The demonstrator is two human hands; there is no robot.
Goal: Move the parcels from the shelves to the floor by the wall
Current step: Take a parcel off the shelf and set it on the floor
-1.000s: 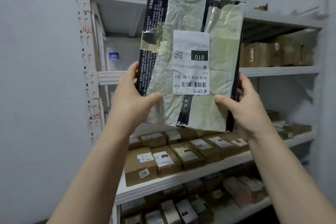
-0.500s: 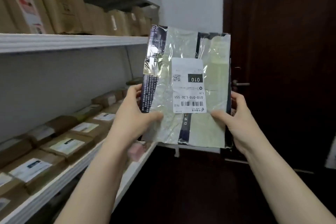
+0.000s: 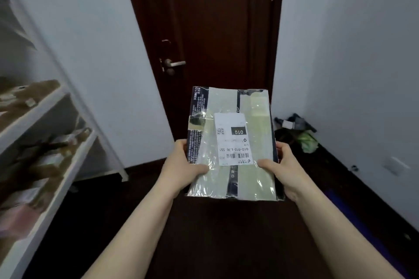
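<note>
I hold a flat parcel (image 3: 231, 124) in front of me, dark with pale tape bands and a white shipping label reading 010. My left hand (image 3: 184, 163) grips its lower left edge, thumb lying on top. On the lower right edge my right hand (image 3: 282, 165) grips the same way. The parcel is tilted, its face up toward me, above the dark floor (image 3: 204, 244). The white shelves (image 3: 45, 149) with several brown parcels stand at my left.
A dark wooden door (image 3: 204, 29) with a metal handle (image 3: 174, 64) is straight ahead. White walls flank it. A small pile with dark items and a green bag (image 3: 306, 140) lies on the floor in the right corner by the wall.
My view has swung right, away from the shelves toward the door. The parcel has come down from chest height and tipped flatter, both hands keeping the same grip.
</note>
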